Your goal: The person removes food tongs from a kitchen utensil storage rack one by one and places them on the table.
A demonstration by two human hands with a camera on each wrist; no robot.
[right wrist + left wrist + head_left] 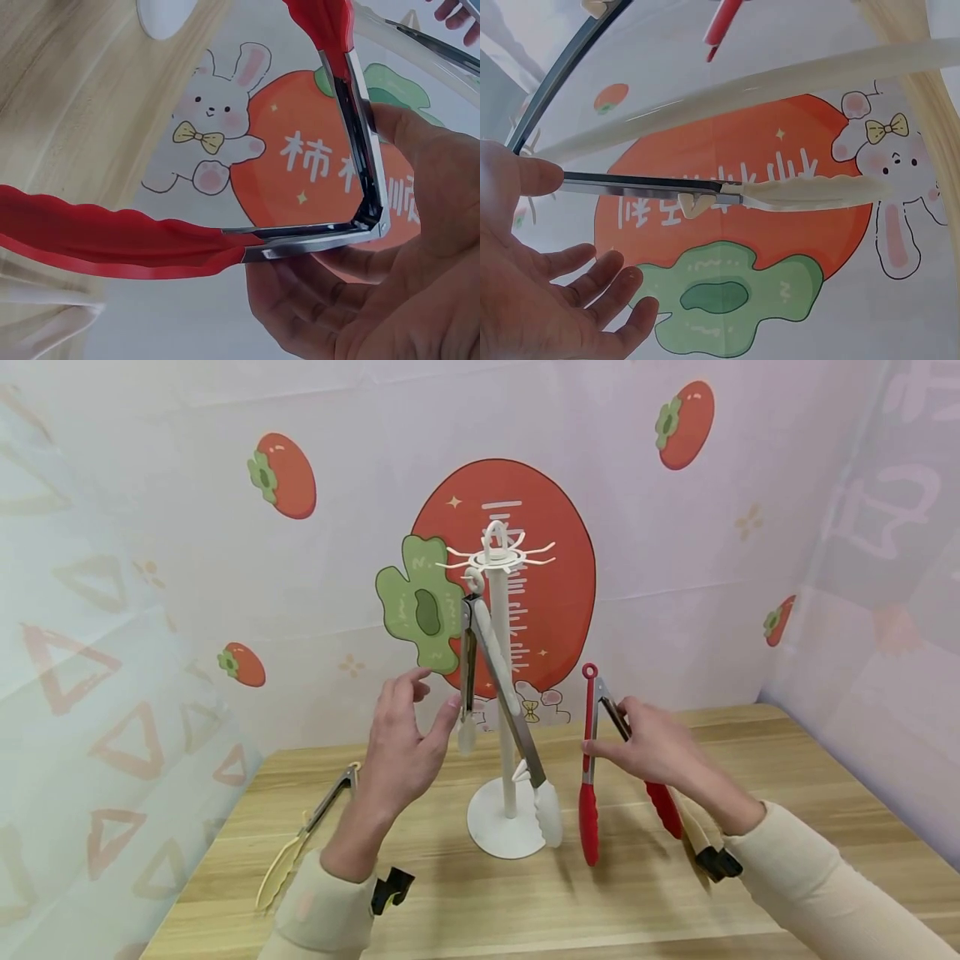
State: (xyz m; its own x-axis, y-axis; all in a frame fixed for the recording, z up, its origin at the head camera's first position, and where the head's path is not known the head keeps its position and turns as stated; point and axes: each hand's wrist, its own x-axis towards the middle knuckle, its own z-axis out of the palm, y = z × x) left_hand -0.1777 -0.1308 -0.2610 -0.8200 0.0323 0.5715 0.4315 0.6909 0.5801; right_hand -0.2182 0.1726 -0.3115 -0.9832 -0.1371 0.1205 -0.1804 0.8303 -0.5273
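A pair of tongs with white scalloped tips [550,814] hangs by its loop from a hook of a white stand [487,828], its arms spread apart. My left hand [405,747] is just left of these tongs, fingers loosely bent and thumb close to the nearer arm. In the left wrist view, the thumb overlaps that metal arm, while the other fingers hold nothing. My right hand [660,743] grips red tongs [588,822] near their hinge, right of the stand. Their arms are spread in a V, red tips pointing down, thumb on one arm and fingers at the other.
Pale yellow tongs [288,864] lie on the wooden table [450,918] at the left. Another cream-coloured pair [693,827] lies at the right, partly behind my right forearm. Several hooks ring the stand's top. Behind is a cloth backdrop [337,585] printed with persimmons.
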